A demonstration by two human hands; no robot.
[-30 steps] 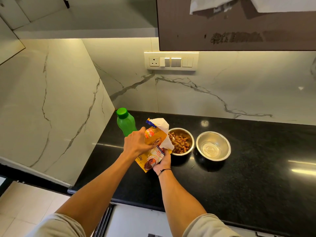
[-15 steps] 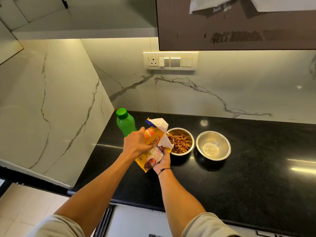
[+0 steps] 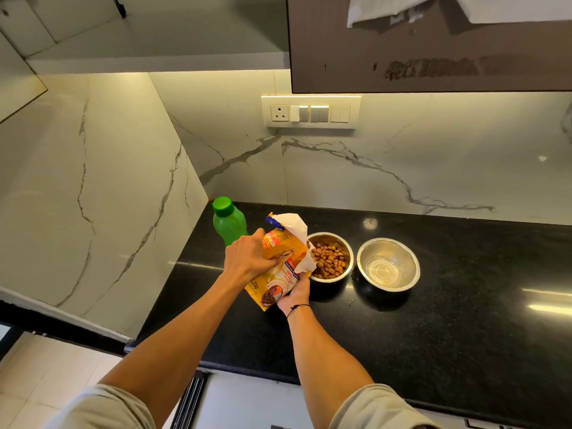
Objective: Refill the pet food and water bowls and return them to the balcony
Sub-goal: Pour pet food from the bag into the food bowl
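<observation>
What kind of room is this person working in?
Most likely a home kitchen: a black stone counter set in a corner of marble-look wall tiles, a socket and switch panel above it, and a dark cabinet overhead.

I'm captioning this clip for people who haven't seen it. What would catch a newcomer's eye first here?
First, the yellow pet food bag at the centre, gripped by the left hand and right hand and tipped toward the steel food bowl full of brown kibble. Just right of that sits a second steel bowl that looks to hold a little water, on the black counter. A bright green bottle stands in the corner behind the bag.
</observation>
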